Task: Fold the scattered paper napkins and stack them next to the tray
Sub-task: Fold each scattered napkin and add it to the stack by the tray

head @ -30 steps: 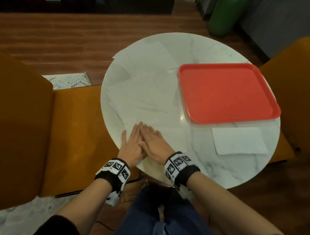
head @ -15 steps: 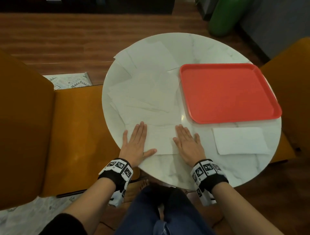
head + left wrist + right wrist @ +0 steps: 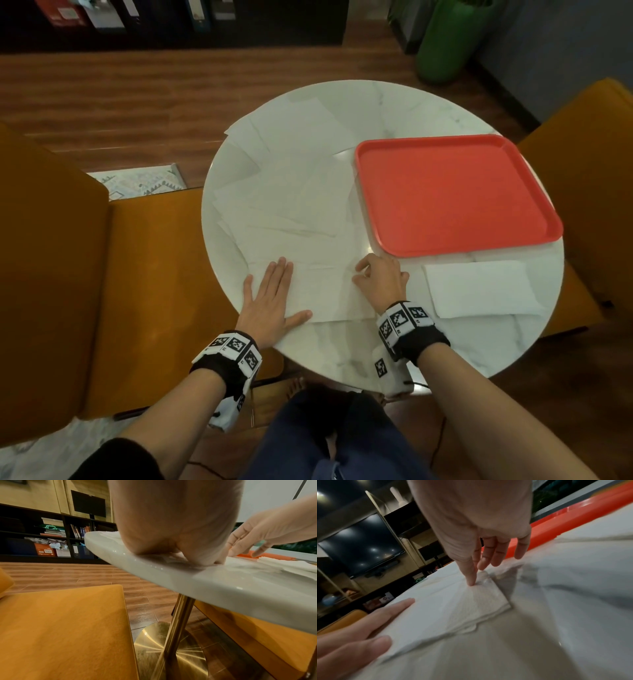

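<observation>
**A:** Left hand (image 3: pixel 270 301) lies flat, fingers straight, palm pressing the left end of the half-folded napkin (image 3: pixel 325 291) at the near edge of the table (image 3: pixel 376 102). Right hand (image 3: pixel 380 279) sits at the napkin's right end, fingers bent; the right wrist view shows the thumb and a fingertip nipping the far right corner. Whether one layer or both is caught, cannot tell.

**B:** Noted. Where does it go afterwards?

**A:** Folded stack (image 3: pixel 479 287) lies just this side of the red tray (image 3: pixel 455 192), to the right of the working napkin. Loose napkins (image 3: pixel 291 192) overlap left of the tray.

**B:** Advice for the fold?

**A:** Judgement only: keep the left palm down as anchor, lift the pinched end over towards it, match corners before creasing. Near edge looks ragged, layers slightly offset, so square them first. Thin paper; a hard pull could tear or drag it.
</observation>
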Motion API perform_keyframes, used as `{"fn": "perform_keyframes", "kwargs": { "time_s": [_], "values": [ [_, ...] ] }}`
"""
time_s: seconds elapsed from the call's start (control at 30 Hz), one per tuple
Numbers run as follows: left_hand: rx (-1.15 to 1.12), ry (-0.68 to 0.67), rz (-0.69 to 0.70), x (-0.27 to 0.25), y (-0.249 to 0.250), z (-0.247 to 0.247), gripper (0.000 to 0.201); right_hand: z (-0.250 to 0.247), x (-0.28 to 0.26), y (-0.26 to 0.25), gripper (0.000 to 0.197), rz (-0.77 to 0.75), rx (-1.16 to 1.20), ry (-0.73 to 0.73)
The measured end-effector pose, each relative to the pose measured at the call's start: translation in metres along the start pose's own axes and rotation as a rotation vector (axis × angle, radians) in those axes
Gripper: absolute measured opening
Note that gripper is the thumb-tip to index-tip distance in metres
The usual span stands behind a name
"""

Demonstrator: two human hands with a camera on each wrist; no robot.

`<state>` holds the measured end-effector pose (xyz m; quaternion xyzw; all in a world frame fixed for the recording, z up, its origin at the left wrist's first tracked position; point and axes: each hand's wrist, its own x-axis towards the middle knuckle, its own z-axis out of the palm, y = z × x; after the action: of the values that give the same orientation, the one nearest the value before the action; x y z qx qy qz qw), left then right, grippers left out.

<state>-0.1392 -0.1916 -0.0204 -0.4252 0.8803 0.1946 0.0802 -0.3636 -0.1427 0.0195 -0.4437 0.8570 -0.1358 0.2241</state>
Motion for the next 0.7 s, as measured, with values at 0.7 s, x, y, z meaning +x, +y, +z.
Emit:
{"fn": "perform_keyframes", "kwargs": {
  "time_s": [0.7],
  "values": [
    [-0.424, 0.047, 0.149, 0.045, 0.077, -0.078, 0.025, -0.081, -0.011, 0.033, 0.009, -0.273, 0.346, -0.051]
  ]
}}
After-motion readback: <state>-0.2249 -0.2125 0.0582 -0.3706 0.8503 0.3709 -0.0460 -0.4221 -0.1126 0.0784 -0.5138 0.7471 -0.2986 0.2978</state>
